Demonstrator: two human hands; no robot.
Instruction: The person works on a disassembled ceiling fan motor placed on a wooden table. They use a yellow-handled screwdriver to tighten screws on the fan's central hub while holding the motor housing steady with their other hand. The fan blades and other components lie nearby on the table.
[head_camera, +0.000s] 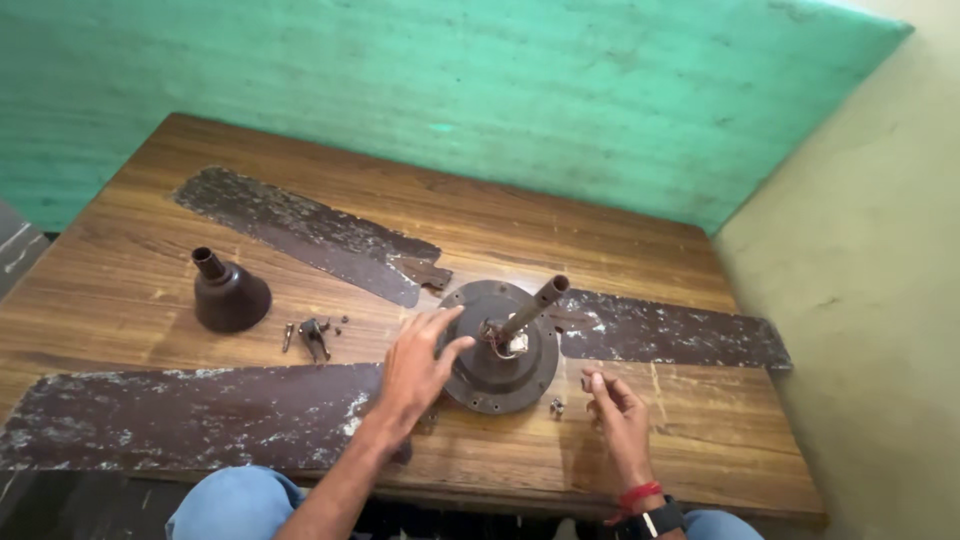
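Observation:
A brown ceiling fan motor (500, 375) with an upright down rod (535, 305) lies on the wooden table (150, 270). My left hand (415, 370) rests open on the motor's left rim, fingers spread. To the right of the motor, my right hand (615, 400) pinches a small dark piece between its fingertips, just above the table. A small metal nut (556, 407) sits between that hand and the motor. Three worn brown blades lie around the motor: one at the back left (300, 232), one at the front left (190, 415), one on the right (670, 335).
A brown bell-shaped canopy cover (228, 293) stands at the left. Loose screws and a small bracket (313, 335) lie beside it. A green wall runs behind the table, a cream wall on the right. My knees in blue trousers (235, 505) are at the front edge.

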